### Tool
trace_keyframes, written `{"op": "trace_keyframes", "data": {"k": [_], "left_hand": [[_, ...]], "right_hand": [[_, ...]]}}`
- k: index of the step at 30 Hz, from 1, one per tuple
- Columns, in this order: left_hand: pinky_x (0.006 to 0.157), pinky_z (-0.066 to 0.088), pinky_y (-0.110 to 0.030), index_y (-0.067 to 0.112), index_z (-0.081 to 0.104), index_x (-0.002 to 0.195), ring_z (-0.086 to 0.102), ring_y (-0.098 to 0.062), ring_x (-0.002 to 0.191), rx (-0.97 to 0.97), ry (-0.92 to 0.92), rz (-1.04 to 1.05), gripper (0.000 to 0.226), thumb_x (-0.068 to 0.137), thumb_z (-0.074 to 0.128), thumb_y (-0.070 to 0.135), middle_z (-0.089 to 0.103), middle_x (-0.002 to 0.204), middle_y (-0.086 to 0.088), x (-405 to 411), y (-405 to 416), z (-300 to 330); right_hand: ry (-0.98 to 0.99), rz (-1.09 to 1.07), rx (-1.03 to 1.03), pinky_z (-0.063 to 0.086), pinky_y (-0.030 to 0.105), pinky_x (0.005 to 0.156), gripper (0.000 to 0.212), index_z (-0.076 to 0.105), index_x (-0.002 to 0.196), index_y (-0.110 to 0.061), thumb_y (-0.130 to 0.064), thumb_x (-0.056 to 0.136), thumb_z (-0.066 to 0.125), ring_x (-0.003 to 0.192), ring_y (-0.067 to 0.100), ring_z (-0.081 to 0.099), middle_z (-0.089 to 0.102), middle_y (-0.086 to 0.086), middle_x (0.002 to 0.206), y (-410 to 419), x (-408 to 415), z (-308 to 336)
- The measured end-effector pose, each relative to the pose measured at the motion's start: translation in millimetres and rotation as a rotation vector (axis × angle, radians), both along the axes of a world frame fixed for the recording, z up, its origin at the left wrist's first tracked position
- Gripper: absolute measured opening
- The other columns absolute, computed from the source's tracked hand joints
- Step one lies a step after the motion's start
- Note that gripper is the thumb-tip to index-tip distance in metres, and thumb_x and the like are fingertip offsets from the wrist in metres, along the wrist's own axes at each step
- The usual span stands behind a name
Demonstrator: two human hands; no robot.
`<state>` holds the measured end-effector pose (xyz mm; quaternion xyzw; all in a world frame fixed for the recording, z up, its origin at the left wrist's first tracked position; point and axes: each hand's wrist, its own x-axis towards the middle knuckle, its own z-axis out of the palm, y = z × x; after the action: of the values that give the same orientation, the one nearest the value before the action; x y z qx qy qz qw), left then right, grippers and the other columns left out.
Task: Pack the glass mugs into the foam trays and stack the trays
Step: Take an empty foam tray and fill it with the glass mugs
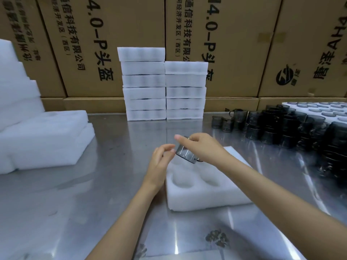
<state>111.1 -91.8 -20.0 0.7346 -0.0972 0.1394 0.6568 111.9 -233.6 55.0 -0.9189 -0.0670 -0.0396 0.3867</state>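
Two stacks of packed trays stand at the back: the left stack [143, 83] has six, the right stack [185, 90] has five. One glass mug [185, 153] is in the air above the open foam tray [202, 192], tilted, its axis leaning to the upper left. The right hand [203, 147] grasps it from above; the left hand [161, 160], fingers relaxed, touches its side

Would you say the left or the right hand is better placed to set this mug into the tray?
Right hand: it grips the mug above the foam tray; the left hand only touches its side.
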Motion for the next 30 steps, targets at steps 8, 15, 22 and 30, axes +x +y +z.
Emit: {"op": "trace_keyframes", "data": {"k": [8,15,22,30], "left_hand": [[0.087,0.033,-0.003,0.029,0.063,0.107,0.048,0.0,0.111,0.067,-0.086,-0.075,0.026,0.101,0.038,0.026,0.058,0.114,-0.002,-2,-1,4],[0.095,0.03,-0.003,0.028,0.047,0.13,0.043,0.006,0.122,0.012,-0.039,-0.109,0.031,0.103,0.033,0.02,0.051,0.133,0.009,4,2,1],[0.097,0.037,-0.018,0.022,0.053,0.131,0.047,-0.008,0.124,-0.019,0.037,-0.047,0.039,0.104,0.026,0.028,0.054,0.134,0.002,4,6,-2],[0.109,0.014,-0.007,0.041,0.039,0.133,0.024,0.018,0.132,0.368,-0.259,-0.017,0.041,0.095,0.026,0.04,0.037,0.14,0.028,-12,15,6]], "right_hand": [[0.162,0.183,-0.155,0.054,0.025,0.062,0.045,0.064,0.101,-0.018,-0.059,0.086,0.054,0.082,0.012,0.068,0.065,0.0,0.1,-5,3,17],[-0.196,-0.032,-0.358,0.028,0.026,0.046,0.059,0.057,0.063,-0.016,-0.073,0.073,0.057,0.054,0.012,0.05,0.051,-0.006,0.051,3,1,-2],[-0.209,0.003,-0.496,0.028,0.024,0.046,0.056,0.055,0.059,-0.018,-0.071,0.076,0.056,0.057,0.014,0.05,0.053,-0.007,0.056,11,3,-7],[-0.298,0.198,-0.137,0.027,0.025,0.108,0.049,0.051,0.133,-0.036,-0.051,0.099,0.021,0.134,0.0,0.032,0.042,-0.021,0.143,-20,-4,-16]]}}
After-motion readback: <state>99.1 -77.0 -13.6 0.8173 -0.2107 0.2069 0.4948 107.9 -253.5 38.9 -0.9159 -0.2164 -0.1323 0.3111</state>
